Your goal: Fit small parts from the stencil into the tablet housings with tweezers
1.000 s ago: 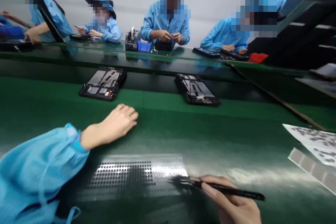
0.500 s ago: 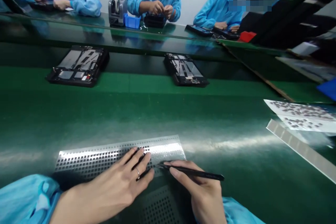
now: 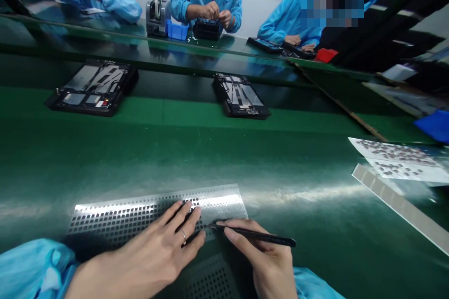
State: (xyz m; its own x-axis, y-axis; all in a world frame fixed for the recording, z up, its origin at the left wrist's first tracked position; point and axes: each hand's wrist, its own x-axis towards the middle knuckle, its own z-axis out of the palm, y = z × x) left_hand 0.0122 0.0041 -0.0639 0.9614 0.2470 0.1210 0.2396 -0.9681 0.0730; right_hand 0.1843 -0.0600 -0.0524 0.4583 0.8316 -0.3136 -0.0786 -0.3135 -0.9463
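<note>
Head view: apparently steadying dotted sheet (image 3: 115, 221) beneath spread left hand (image 3: 159, 250); pinching tweezers (image 3: 268, 236) in right hand (image 3: 268, 259), likely for precision.

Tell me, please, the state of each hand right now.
Left hand: open, fingers spread over the clear patterned sheet.
Right hand: closed, holding the black tweezers.
</note>
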